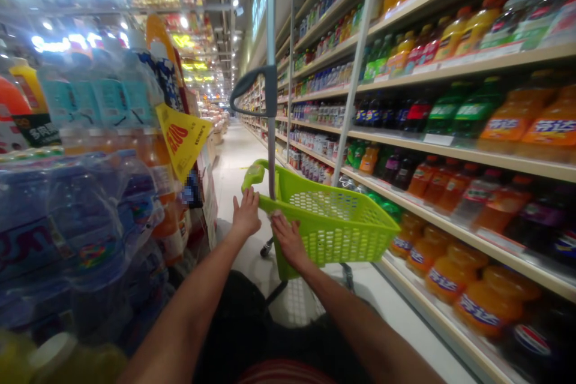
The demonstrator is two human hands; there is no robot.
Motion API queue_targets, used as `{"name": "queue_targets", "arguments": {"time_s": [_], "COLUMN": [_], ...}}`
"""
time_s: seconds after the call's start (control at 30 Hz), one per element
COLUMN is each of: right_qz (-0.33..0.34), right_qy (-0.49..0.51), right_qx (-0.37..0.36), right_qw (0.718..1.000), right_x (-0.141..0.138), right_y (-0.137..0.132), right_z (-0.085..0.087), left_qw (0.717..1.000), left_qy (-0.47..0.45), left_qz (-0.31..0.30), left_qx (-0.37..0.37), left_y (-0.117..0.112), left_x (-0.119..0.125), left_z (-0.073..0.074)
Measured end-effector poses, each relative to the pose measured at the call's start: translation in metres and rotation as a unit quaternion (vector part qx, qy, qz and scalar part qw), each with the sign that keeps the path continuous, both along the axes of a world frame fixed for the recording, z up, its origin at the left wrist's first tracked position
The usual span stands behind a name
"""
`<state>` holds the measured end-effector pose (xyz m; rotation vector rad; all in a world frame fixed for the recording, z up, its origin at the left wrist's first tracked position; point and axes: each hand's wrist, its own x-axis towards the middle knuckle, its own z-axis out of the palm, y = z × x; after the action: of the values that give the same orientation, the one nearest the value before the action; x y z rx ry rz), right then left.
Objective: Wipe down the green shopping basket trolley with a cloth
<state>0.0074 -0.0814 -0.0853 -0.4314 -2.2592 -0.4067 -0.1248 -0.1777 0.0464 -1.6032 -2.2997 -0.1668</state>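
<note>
One basket, touching left grip, right grip

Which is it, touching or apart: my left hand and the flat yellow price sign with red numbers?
Apart. The head view plainly shows pale floor between your left hand and the yellow sign.
</note>
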Motion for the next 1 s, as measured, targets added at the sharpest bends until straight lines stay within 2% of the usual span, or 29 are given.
{"name": "queue_targets", "arguments": {"time_s": [0.1,0.17,0.23,0.37,0.43,0.47,0.53,0.7,0.8,0.9,1.0], "right_qz": [-0.008,-0.005,-0.002,-0.006,-0.009,-0.008,-0.004,-0.003,-0.003,-0.004,-0.005], "right_qy": [-0.045,-0.048,-0.015,0.059,0.056,0.047,0.025,-0.053,-0.101,-0.091,-0.021], "right_qx": [-0.025,-0.031,-0.026,-0.013,-0.010,-0.009,-0.009,-0.024,-0.055,-0.077,-0.070], "right_qw": [0.999,0.998,1.000,0.998,0.998,0.999,1.000,0.998,0.993,0.993,0.997], "right_x": [0.014,0.017,0.012,-0.006,-0.012,-0.013,-0.012,0.005,0.020,0.026,0.017], "right_y": [-0.003,-0.006,-0.006,0.002,0.005,0.006,0.006,-0.002,-0.007,-0.010,-0.009], "right_z": [-0.023,-0.022,-0.006,0.038,0.047,0.045,0.032,-0.027,-0.050,-0.045,-0.017], "left_qw": [1.000,1.000,1.000,1.000,1.000,1.000,0.999,0.999,0.999,0.999,0.999], "left_qy": [0.003,0.005,0.009,0.018,0.024,0.027,0.031,0.029,0.026,0.023,0.025], "left_qz": [-0.001,0.000,0.000,0.003,0.006,0.006,0.003,-0.004,-0.006,-0.007,-0.010], "left_qx": [0.004,0.008,0.011,0.012,0.012,0.011,0.014,0.032,0.037,0.035,0.040], "left_y": [0.000,0.001,0.002,0.002,0.002,0.001,0.001,0.001,0.001,0.001,0.000], "left_x": [0.000,0.000,0.000,0.001,0.002,0.002,0.003,0.002,0.000,-0.001,0.001], "left_z": [0.000,0.000,-0.001,-0.002,-0.002,-0.002,-0.002,-0.008,-0.011,-0.011,-0.011]}}
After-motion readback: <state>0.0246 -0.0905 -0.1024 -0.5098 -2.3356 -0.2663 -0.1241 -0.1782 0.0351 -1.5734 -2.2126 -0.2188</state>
